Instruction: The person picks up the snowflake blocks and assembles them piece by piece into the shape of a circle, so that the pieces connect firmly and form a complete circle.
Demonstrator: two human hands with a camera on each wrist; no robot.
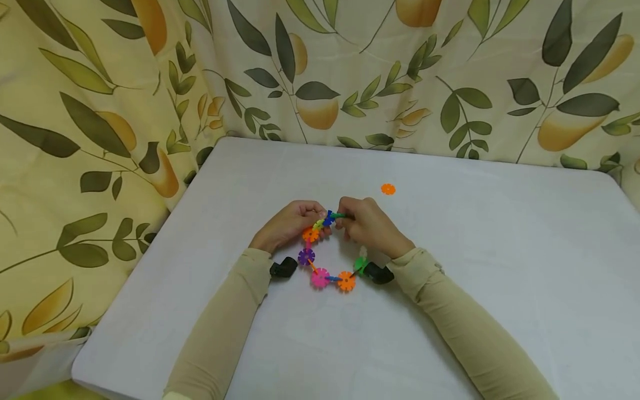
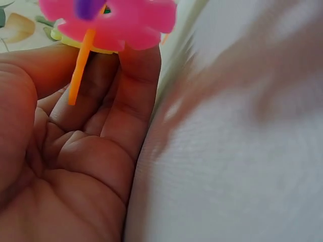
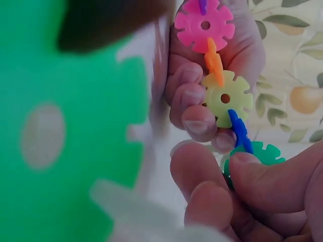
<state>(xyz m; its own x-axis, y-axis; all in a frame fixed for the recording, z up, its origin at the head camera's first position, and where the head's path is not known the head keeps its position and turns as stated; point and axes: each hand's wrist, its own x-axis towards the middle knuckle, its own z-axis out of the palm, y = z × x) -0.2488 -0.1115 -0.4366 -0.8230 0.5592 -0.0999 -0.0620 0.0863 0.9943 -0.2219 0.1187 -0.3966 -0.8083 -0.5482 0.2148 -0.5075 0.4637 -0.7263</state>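
A curved chain of notched plastic discs hangs between both hands, with a purple disc (image 1: 306, 256), a pink disc (image 1: 320, 278) and an orange disc (image 1: 346, 281) along its lower bend. My left hand (image 1: 292, 223) holds the chain at a yellow disc (image 3: 218, 108), its fingers curled behind. A blue disc (image 3: 240, 132), edge-on, links that yellow one to a green disc (image 3: 267, 153). Thumb and fingers of my right hand (image 1: 371, 225) pinch this green disc. The chain's other end, a second green disc (image 1: 360, 265) with a pale disc (image 1: 363, 253), lies beside the right wrist.
A loose orange disc (image 1: 388, 189) lies on the white-covered table (image 1: 500, 266) beyond the right hand. Leaf-and-fruit patterned curtains (image 1: 320, 72) stand behind the table and along its left side. Black wrist cameras (image 1: 284, 268) sit under both wrists, close to the chain.
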